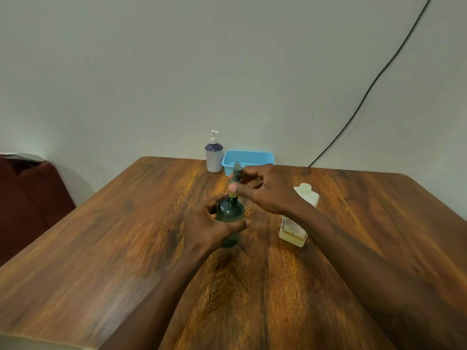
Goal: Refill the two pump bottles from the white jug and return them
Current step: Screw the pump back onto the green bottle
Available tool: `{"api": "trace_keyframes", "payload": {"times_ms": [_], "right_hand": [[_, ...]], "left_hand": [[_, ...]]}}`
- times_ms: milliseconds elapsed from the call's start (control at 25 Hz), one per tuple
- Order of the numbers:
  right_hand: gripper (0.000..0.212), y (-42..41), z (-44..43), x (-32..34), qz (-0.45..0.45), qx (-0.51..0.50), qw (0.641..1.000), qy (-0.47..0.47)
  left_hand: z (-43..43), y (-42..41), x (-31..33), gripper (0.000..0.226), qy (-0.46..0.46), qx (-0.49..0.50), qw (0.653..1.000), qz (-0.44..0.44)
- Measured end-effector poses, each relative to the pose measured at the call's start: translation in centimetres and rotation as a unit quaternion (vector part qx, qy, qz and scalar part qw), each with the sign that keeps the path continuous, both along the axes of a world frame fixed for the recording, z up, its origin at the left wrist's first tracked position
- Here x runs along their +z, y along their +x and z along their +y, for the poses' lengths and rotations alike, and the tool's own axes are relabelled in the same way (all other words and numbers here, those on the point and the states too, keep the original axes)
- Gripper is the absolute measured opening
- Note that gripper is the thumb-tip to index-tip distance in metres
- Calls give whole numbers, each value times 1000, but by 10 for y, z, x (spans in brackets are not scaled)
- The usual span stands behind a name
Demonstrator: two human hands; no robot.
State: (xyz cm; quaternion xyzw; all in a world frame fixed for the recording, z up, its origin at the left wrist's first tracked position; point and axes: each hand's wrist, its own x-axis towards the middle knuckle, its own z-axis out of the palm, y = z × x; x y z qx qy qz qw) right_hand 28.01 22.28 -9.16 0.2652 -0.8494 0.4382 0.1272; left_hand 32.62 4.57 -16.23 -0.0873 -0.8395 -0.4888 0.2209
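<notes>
At mid-table, the green bottle (228, 210) stands upright on the wooden table (126, 236). The left hand (207, 223) wraps it from the left side, with the fingers curled round its body and the thumb across the front. The right hand (265, 190) is above and just right of the neck, and its thumb and fingertips pinch the dark pump (237, 171). The pump is upright over the bottle's mouth. Motion blur smears this spot, so it may be seated in the neck or held just clear of it; I cannot tell which.

To the right stands the white jug (293, 232), upright and partly hidden behind the right forearm, with a band of pale yellow liquid low inside. It is near the green bottle but not touching it.

At the far edge, by the wall, the white bottle (214, 155) with its white pump on stands just beside a blue basket (249, 159), on the basket's left. A black cable (379, 77) runs down the wall behind the table's right corner. A dark red seat (27, 203) sits off the table's left side.
</notes>
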Motion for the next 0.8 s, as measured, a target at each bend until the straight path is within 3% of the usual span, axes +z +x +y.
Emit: {"api": "trace_keyframes", "payload": {"times_ms": [280,440,600,680,800], "right_hand": [[30,-2,9,-2,-80,93,992,-28],[37,4,2,-4,-19,-56,996,-70],[48,4,-5,1,11,-119,993,-10],[45,5,0,5,-31,-92,994,-43],[57,4,16,9,-190,50,969,-151]], "left_hand": [[4,-3,14,74,6,-8,1000,26],[10,0,23,63,-12,1,998,60],[16,1,26,57,-6,3,998,70],[17,-2,26,57,-8,-3,997,70],[17,-6,26,67,-13,-23,997,74]]}}
